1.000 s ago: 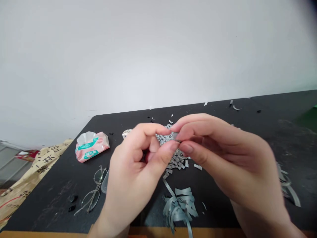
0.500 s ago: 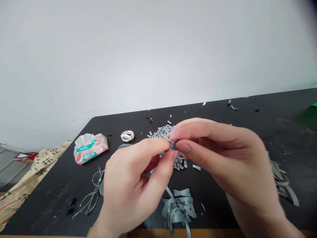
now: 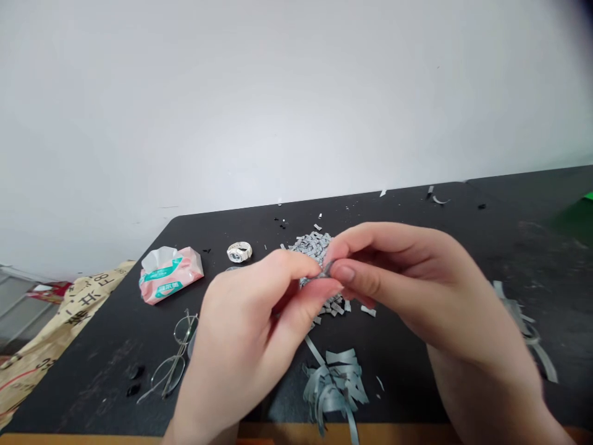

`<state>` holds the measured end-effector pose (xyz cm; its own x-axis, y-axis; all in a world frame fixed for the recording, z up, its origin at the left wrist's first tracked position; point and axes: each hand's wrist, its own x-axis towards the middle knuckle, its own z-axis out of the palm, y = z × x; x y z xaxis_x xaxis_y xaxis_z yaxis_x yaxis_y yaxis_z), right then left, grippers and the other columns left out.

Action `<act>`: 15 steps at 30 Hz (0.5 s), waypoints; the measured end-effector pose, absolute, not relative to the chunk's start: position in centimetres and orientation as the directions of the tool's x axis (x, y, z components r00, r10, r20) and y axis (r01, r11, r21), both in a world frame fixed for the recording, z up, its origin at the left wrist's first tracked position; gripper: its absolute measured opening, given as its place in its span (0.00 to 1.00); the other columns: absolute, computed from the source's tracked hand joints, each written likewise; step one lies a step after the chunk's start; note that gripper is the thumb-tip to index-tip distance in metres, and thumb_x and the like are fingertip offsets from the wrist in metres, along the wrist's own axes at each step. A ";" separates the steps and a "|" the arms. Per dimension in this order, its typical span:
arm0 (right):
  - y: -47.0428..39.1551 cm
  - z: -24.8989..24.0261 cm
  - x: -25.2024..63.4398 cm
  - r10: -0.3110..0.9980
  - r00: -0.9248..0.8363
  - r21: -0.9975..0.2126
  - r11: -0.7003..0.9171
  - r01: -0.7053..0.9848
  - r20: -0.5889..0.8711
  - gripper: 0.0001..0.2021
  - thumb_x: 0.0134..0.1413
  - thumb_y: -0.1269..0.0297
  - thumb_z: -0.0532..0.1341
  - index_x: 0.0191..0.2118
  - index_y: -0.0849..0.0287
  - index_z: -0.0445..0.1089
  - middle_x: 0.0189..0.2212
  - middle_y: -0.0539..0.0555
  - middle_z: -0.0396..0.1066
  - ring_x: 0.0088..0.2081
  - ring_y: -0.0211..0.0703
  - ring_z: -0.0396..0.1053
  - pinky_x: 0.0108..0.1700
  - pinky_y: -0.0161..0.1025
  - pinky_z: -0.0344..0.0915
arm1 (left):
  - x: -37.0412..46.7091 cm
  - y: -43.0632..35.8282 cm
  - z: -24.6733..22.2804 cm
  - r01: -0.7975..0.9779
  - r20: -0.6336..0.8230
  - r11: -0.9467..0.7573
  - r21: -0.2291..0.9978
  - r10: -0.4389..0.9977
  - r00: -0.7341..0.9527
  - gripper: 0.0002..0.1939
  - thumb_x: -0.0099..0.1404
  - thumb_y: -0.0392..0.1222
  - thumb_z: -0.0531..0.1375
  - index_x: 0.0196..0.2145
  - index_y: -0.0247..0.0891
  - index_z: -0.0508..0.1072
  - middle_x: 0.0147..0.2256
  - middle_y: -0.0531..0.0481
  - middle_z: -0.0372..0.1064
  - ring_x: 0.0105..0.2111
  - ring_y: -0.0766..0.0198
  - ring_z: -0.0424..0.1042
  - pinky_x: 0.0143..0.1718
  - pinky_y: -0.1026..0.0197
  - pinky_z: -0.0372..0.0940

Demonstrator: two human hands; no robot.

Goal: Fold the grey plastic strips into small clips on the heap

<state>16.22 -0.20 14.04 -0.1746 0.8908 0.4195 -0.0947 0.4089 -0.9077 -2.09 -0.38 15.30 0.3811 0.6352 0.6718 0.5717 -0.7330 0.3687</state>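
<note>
Between my two hands a small grey piece (image 3: 327, 269) is pinched, mostly covered by fingertips. My left hand (image 3: 259, 327) grips it with thumb and forefinger from the left. From the right, my right hand (image 3: 417, 284) holds it between thumb and fingers. Behind the hands lies a pile of small grey pieces (image 3: 309, 247), partly hidden. Nearer to me is a bundle of long grey strips (image 3: 336, 386), some curled over. More grey strips (image 3: 528, 324) lie to the right, partly behind my right wrist.
On the black table (image 3: 106, 346) at left are a pink tissue pack (image 3: 171, 275), a white wristwatch (image 3: 239, 251), eyeglasses (image 3: 171, 364) and small black items (image 3: 134, 380). A clear container is partly hidden by my left hand. A white wall (image 3: 278, 105) stands behind.
The grip on the small piece has shifted slightly; my left thumb lies flatter and more of my right fingers show below. Both hands stay together in about the same place.
</note>
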 end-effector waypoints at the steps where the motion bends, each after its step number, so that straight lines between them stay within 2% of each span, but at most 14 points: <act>1: -0.2 14.0 16.2 0.893 -0.168 -0.909 0.407 -0.093 0.417 0.04 0.56 0.64 0.71 0.33 0.57 0.80 0.25 0.49 0.75 0.23 0.33 0.67 0.25 0.31 0.66 | -2.1 -0.3 15.3 0.579 0.665 -0.728 0.367 0.641 0.384 0.04 0.66 0.36 0.63 0.33 0.45 0.74 0.21 0.60 0.68 0.18 0.71 0.64 0.17 0.67 0.58; 3: -0.2 13.9 16.2 0.895 -0.132 -0.904 0.418 -0.083 0.426 0.03 0.57 0.65 0.70 0.33 0.57 0.79 0.26 0.49 0.75 0.24 0.33 0.67 0.25 0.31 0.66 | -1.9 -0.2 15.1 0.623 0.667 -0.711 0.325 0.639 0.382 0.02 0.66 0.38 0.64 0.36 0.44 0.74 0.19 0.61 0.63 0.17 0.71 0.61 0.18 0.67 0.56; 6: -0.3 13.6 15.9 0.890 -0.100 -0.896 0.440 -0.067 0.445 0.01 0.59 0.68 0.69 0.35 0.56 0.79 0.28 0.49 0.76 0.27 0.34 0.69 0.27 0.30 0.67 | -1.5 0.0 14.8 0.723 0.695 -0.675 0.145 0.590 0.412 0.02 0.68 0.37 0.60 0.36 0.42 0.73 0.18 0.61 0.62 0.16 0.71 0.57 0.20 0.66 0.54; 10: -0.3 13.1 15.5 0.882 -0.084 -0.886 0.461 -0.044 0.463 0.04 0.60 0.71 0.66 0.34 0.57 0.77 0.29 0.49 0.76 0.31 0.35 0.72 0.32 0.31 0.68 | -1.0 0.3 14.5 0.776 0.717 -0.627 -0.072 0.508 0.477 0.11 0.66 0.37 0.57 0.25 0.40 0.68 0.17 0.59 0.61 0.16 0.70 0.57 0.23 0.63 0.53; 13: -0.2 13.0 15.3 0.894 -0.089 -0.898 0.438 -0.043 0.440 0.06 0.63 0.70 0.64 0.32 0.58 0.75 0.27 0.49 0.74 0.29 0.35 0.70 0.31 0.32 0.66 | -0.8 0.8 14.4 0.783 0.750 -0.612 -0.114 0.463 0.471 0.13 0.63 0.37 0.57 0.21 0.40 0.62 0.16 0.58 0.59 0.17 0.70 0.57 0.23 0.62 0.52; 15: -0.1 12.9 15.1 0.907 -0.112 -0.913 0.395 -0.101 0.405 0.06 0.62 0.69 0.64 0.32 0.59 0.74 0.25 0.48 0.73 0.27 0.34 0.68 0.28 0.31 0.64 | -0.7 1.1 14.4 0.770 0.773 -0.629 -0.103 0.437 0.461 0.14 0.62 0.37 0.57 0.20 0.40 0.60 0.15 0.58 0.55 0.16 0.70 0.54 0.22 0.62 0.50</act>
<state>15.08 -0.06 12.90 -0.1118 0.9073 0.4053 -0.1009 0.3954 -0.9130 -0.73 1.14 14.42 0.4606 0.4370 0.7726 0.7701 -0.6295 -0.1031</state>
